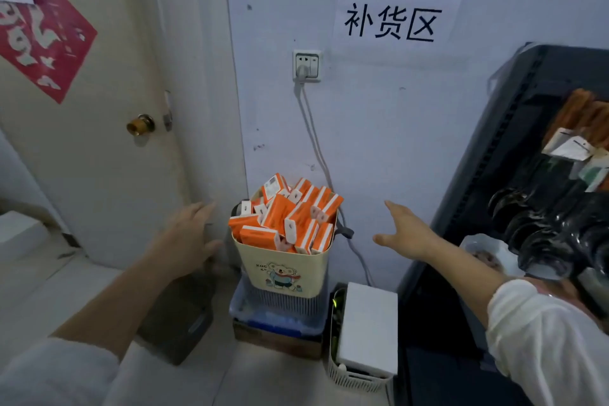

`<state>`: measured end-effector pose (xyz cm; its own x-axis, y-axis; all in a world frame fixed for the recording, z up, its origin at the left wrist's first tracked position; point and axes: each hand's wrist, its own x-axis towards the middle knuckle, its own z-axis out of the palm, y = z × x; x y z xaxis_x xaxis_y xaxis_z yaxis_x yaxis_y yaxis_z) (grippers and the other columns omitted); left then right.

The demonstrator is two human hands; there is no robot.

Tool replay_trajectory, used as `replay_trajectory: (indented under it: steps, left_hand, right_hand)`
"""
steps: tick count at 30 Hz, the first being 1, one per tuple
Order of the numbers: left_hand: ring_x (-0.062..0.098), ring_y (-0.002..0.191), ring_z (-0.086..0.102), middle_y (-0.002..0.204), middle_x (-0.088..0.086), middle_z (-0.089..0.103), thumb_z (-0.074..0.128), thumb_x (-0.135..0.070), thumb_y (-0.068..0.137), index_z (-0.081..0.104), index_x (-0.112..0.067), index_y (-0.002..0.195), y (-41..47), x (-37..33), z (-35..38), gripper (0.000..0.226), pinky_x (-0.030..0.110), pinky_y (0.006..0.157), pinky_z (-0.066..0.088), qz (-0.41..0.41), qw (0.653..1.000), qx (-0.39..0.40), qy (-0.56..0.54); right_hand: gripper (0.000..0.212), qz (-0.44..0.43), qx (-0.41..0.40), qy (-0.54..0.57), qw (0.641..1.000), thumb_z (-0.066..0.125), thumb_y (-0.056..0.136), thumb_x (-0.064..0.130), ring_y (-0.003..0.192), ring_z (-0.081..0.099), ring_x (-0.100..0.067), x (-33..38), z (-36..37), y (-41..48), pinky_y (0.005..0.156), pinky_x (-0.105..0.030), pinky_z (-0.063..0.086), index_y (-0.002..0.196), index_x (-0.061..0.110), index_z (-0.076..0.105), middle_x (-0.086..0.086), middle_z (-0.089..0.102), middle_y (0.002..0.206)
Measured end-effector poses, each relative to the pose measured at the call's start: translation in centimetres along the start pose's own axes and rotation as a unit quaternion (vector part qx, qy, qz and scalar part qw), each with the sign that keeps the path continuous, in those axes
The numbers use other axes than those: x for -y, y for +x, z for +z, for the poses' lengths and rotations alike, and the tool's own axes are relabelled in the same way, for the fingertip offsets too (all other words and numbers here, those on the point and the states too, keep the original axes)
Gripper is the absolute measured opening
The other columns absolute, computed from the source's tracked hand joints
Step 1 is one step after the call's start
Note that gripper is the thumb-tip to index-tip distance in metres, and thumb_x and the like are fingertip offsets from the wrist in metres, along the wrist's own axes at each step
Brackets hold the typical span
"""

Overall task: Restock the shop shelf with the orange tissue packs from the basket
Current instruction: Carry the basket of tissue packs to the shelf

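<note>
Basket (283,269) of cream plastic with bear print, heaped with orange tissue packs (276,218) mostly on end, far centre by the wall (395,142). Flanked by left hand (188,236), just beside its left rim, and right hand (410,236), slightly farther; fingers spread, holding nothing.

Both hands reach with straight fingers toward a cream basket (282,269) heaped with orange tissue packs (286,217), left hand (188,234) and right hand (408,234) on either side, neither touching it.
</note>
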<state>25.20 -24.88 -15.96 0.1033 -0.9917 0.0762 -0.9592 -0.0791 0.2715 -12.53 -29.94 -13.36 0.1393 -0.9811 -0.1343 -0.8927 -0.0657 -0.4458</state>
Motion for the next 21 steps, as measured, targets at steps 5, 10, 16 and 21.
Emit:
replay_trajectory:
  steps: [5,10,16,21]
  left_hand:
    - [0.028,0.140,0.027,0.154,0.007,0.026,0.065,-0.040,0.084,0.022,-0.022,0.149,4.5,2.8,1.2,0.080,0.049,0.112,0.027,-0.031,0.999,0.004,0.021]
    - [0.028,0.139,0.028,0.154,0.005,0.024,0.060,-0.041,0.088,0.019,-0.023,0.150,10.4,2.6,2.3,0.076,0.048,0.112,0.027,-0.055,0.997,0.011,0.043]
    - [0.029,0.140,0.026,0.154,0.006,0.026,0.063,-0.041,0.085,0.025,-0.021,0.148,17.7,2.0,6.2,0.077,0.051,0.111,0.027,-0.078,0.995,0.044,0.044]
    - [0.029,0.139,0.026,0.153,0.005,0.027,0.061,-0.044,0.086,0.026,-0.024,0.148,21.6,2.3,8.6,0.074,0.050,0.112,0.028,-0.088,0.992,0.078,0.041]
  right_hand:
    - [0.086,-0.014,0.006,-0.008,1.000,0.063,0.087,0.031,0.143,0.018,-0.022,-0.2,1.0,6.1,0.113,-0.029,0.017,0.149,0.009,0.009,-0.009,0.014,0.157]
    - [0.084,-0.017,0.018,0.007,1.000,0.063,0.088,0.028,0.143,0.017,-0.023,-1.3,1.8,13.7,0.113,-0.029,0.016,0.149,0.008,0.010,-0.011,0.013,0.157]
    - [0.084,-0.008,0.073,0.040,0.996,0.062,0.088,0.030,0.143,0.016,-0.023,-3.0,3.5,22.4,0.114,-0.029,0.015,0.149,0.007,0.009,-0.011,0.013,0.157]
    - [0.070,0.025,0.097,0.060,0.993,0.061,0.089,0.020,0.137,0.028,-0.026,-4.8,5.1,27.0,0.105,-0.026,0.025,0.144,-0.001,0.024,-0.015,0.029,0.149]
